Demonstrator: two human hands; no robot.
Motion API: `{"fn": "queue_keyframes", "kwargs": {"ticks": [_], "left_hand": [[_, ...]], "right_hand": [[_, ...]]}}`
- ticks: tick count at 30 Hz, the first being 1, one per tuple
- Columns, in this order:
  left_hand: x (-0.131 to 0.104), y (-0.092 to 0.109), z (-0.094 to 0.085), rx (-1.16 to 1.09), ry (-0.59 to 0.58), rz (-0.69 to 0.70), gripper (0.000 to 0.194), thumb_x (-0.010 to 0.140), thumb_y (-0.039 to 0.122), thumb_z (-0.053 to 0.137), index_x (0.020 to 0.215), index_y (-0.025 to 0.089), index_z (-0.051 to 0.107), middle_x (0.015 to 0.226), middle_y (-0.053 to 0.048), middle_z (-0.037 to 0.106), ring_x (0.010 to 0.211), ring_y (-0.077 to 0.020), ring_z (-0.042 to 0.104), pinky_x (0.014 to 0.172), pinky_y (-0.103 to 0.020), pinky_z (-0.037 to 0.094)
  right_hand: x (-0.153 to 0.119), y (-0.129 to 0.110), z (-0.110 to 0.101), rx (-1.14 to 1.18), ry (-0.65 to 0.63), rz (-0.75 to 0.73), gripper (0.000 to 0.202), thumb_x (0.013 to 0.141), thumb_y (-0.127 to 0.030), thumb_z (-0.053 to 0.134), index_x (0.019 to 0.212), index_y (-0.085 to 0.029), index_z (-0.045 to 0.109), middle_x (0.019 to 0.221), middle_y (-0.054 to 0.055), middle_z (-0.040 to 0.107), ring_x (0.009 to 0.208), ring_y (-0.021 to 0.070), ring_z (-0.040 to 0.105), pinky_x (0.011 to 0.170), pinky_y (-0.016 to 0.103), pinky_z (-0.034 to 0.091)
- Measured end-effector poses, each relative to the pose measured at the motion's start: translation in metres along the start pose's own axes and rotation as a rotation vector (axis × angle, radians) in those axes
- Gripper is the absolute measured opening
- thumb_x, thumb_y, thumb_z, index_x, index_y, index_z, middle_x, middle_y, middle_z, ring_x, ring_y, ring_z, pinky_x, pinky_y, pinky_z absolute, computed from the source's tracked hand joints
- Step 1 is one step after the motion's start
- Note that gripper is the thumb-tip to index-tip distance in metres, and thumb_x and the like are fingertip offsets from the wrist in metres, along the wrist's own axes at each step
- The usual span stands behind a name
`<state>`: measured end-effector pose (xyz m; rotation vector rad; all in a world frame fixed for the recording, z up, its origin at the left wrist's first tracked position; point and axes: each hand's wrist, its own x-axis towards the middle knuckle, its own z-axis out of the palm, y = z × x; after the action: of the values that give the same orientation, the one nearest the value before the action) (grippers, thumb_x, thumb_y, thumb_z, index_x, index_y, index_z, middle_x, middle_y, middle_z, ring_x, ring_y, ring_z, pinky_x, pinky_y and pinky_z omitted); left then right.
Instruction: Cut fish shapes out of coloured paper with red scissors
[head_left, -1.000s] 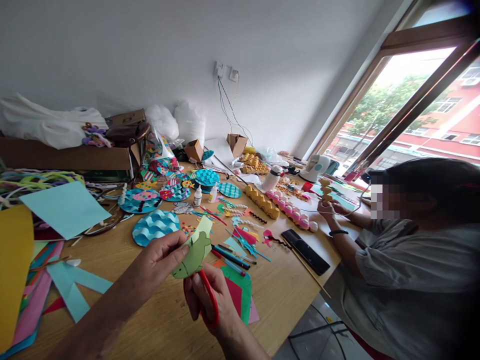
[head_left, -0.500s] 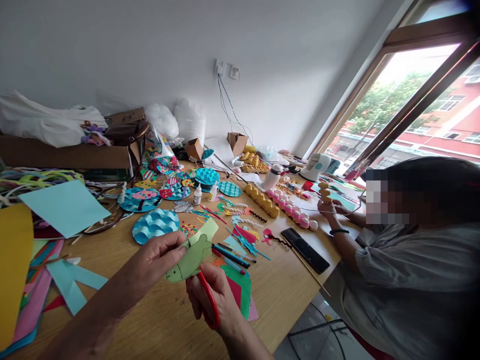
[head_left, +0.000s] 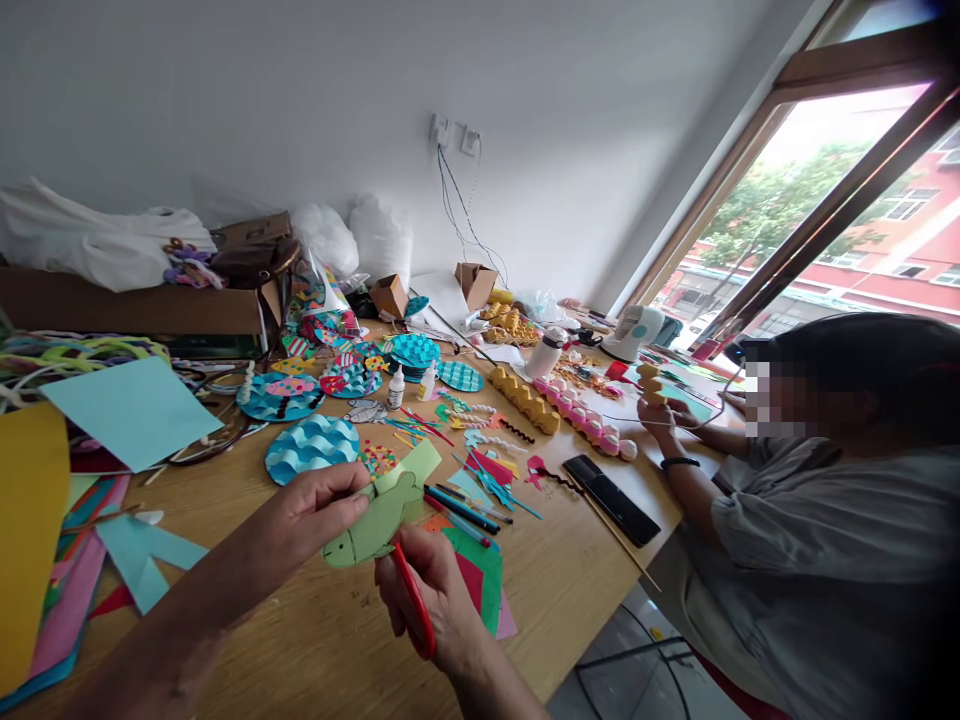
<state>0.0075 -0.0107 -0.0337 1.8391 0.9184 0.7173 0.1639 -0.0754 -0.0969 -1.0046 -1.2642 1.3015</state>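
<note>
Holding a green paper fish point(head_left: 364, 535) up over the near part of the desk point(head_left: 300, 625), the left hand point(head_left: 326, 510) has its thumb and fingers pinched on the fish's top edge. The fish has a dot for an eye and dark lines drawn on it. A lighter green strip point(head_left: 421, 460) sticks out at its far end. The right hand point(head_left: 442, 595) has its fingers curled around the red handles of some scissors point(head_left: 415, 595), right by the fish's lower edge. The blades are hard to see. Some pens point(head_left: 469, 512) lie just to the right, and a round blue wavy plate point(head_left: 311, 450) lies farther back on the left. At the right side, another person point(head_left: 810, 560) holds a bumpy yellow thing point(head_left: 651, 385).
</note>
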Motion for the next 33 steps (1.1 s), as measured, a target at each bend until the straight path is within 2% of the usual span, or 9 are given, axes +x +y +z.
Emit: {"fn": "queue_keyframes", "kwargs": {"ticks": [4,9,14,19,22,26,31,32,33], "left_hand": [[-0.001,0.001,-0.002,-0.128,-0.037,-0.094,0.027,0.079,0.046,0.052,0.064,0.024,0.054,0.064,0.003,0.048,0.063,-0.0165,0.045,0.056,-0.026,0.044],[-0.001,0.001,-0.004,-0.173,-0.075,-0.118,0.026,0.077,0.046,0.054,0.063,0.024,0.050,0.064,0.004,0.042,0.063,-0.0160,0.040,0.056,-0.025,0.039],[-0.001,0.005,-0.008,-0.121,-0.142,-0.102,0.027,0.077,0.045,0.050,0.061,0.023,0.042,0.064,0.005,0.036,0.062,-0.0146,0.034,0.054,-0.025,0.034],[0.002,0.000,-0.022,-0.014,-0.245,-0.052,0.028,0.081,0.043,0.047,0.063,0.022,0.043,0.063,0.006,0.034,0.059,-0.0124,0.032,0.052,-0.023,0.031],[-0.002,-0.001,-0.033,0.014,-0.152,-0.006,0.027,0.084,0.041,0.047,0.065,0.022,0.048,0.064,0.006,0.039,0.059,-0.0124,0.036,0.052,-0.022,0.034],[-0.010,0.007,-0.038,0.065,-0.010,0.029,0.026,0.083,0.040,0.051,0.064,0.022,0.054,0.063,0.005,0.042,0.061,-0.0132,0.039,0.055,-0.023,0.036],[-0.008,0.023,-0.035,0.057,0.066,0.047,0.023,0.084,0.037,0.051,0.066,0.022,0.053,0.061,0.007,0.039,0.057,-0.0117,0.035,0.054,-0.024,0.032],[-0.006,0.027,-0.033,0.070,0.053,0.048,0.024,0.084,0.037,0.051,0.066,0.022,0.052,0.061,0.007,0.038,0.057,-0.0113,0.035,0.053,-0.024,0.031],[-0.004,0.030,-0.031,0.089,0.034,0.045,0.023,0.085,0.037,0.051,0.067,0.022,0.052,0.061,0.007,0.037,0.056,-0.0110,0.035,0.053,-0.024,0.030]], "right_hand": [[-0.002,0.000,0.000,-0.004,-0.003,0.022,0.046,0.083,-0.053,0.062,0.058,-0.019,0.044,0.045,-0.008,0.037,0.036,0.0042,0.033,0.033,0.015,0.025],[-0.003,0.000,-0.001,-0.012,-0.019,0.030,0.048,0.082,-0.055,0.063,0.058,-0.019,0.044,0.047,-0.008,0.039,0.037,0.0039,0.034,0.034,0.015,0.025],[-0.003,-0.001,0.001,-0.006,-0.018,0.062,0.053,0.078,-0.067,0.059,0.060,-0.018,0.046,0.046,-0.008,0.040,0.034,0.0037,0.035,0.032,0.015,0.026],[-0.004,0.005,0.003,0.071,-0.043,0.144,0.058,0.071,-0.073,0.062,0.060,-0.018,0.046,0.043,-0.008,0.041,0.032,0.0034,0.035,0.030,0.014,0.025],[-0.006,0.015,0.003,0.085,-0.130,0.289,0.056,0.069,-0.072,0.064,0.062,-0.018,0.049,0.043,-0.008,0.044,0.031,0.0044,0.037,0.030,0.015,0.026],[-0.011,0.020,-0.002,-0.030,-0.292,0.437,0.046,0.078,-0.061,0.061,0.067,-0.018,0.052,0.047,-0.007,0.046,0.036,0.0061,0.041,0.032,0.015,0.027],[-0.021,0.013,-0.026,-0.048,-0.345,0.356,0.049,0.082,-0.064,0.057,0.065,-0.019,0.049,0.051,-0.005,0.046,0.043,0.0070,0.037,0.039,0.019,0.025],[-0.022,0.012,-0.032,-0.031,-0.328,0.336,0.048,0.084,-0.063,0.056,0.066,-0.019,0.050,0.052,-0.005,0.046,0.044,0.0076,0.038,0.041,0.019,0.026],[-0.022,0.012,-0.037,0.031,-0.242,0.271,0.046,0.085,-0.060,0.057,0.067,-0.018,0.052,0.050,-0.005,0.045,0.044,0.0082,0.036,0.043,0.021,0.026]]}}
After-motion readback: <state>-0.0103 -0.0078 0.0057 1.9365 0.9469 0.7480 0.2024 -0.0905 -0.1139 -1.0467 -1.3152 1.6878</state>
